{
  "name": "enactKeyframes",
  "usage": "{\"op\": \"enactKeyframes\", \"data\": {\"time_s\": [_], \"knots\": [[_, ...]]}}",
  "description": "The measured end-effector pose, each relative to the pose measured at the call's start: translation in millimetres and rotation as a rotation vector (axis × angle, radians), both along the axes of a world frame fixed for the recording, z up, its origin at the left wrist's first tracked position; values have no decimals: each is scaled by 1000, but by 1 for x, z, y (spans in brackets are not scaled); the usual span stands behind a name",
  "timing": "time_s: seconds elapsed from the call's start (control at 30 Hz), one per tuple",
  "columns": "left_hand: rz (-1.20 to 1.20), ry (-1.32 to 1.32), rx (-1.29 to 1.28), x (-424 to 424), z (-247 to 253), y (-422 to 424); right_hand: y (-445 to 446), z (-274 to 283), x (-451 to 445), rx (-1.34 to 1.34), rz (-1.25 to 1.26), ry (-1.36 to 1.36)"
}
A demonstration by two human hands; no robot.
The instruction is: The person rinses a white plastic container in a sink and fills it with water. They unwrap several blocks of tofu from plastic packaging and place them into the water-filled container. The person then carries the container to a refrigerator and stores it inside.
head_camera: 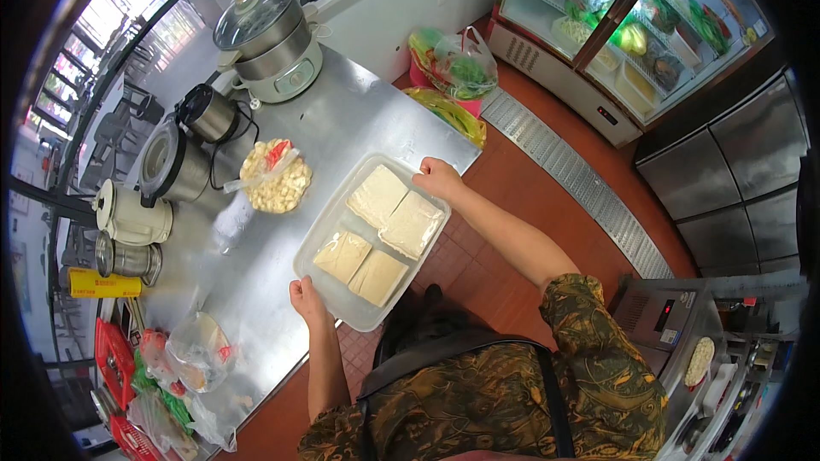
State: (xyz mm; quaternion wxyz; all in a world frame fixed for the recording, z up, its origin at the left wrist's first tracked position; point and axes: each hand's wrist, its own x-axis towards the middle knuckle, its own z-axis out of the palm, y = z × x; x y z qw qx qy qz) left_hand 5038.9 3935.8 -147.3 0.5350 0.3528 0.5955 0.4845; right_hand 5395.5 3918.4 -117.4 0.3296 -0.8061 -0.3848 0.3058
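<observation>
A translucent plastic tray is held between my two hands, partly over the near edge of the steel table. In it lie several pale rectangular slabs that look like tofu, sitting in what appears to be water. My left hand grips the tray's left rim near the table edge. At the opposite, upper right rim, my right hand has its fingers curled around the lip. Left of the tray, a knotted clear bag of pale, chunky pieces rests on the table.
An electric steamer, a steel kettle and a cream jug line the far side of the steel table. Plastic bags lie at its lower left. A glass-door fridge and a floor drain grate are to the right.
</observation>
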Motion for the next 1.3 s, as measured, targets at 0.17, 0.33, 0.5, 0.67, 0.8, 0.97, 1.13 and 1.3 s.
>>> {"op": "enactKeyframes", "data": {"time_s": [0.17, 0.33, 0.5, 0.67, 0.8, 0.97, 1.13, 1.3], "knots": [[41, 8, -4, 52, 1, 27, 36, -13, 55, 7, 24, 34], [74, -4, -18, 95, -1, 60, 80, -23, 103, 20, 74, 1], [192, 4, -1, 122, -6, 80, 119, -21, 126, 34, 140, -4], [289, 60, -34, 144, 3, 89, 153, -13, 146, 23, 304, -6], [345, 136, -14, 153, -1, 93, 165, -10, 166, 43, 457, 20], [204, 367, -18, 124, -16, 93, 161, 20, 226, -48, 587, 334], [485, 898, -195, 119, 21, 68, 115, -17, 394, 59, 504, 396], [777, 1039, 171, 282, 78, 37, 61, -28, 618, -60, 143, 209]]}}
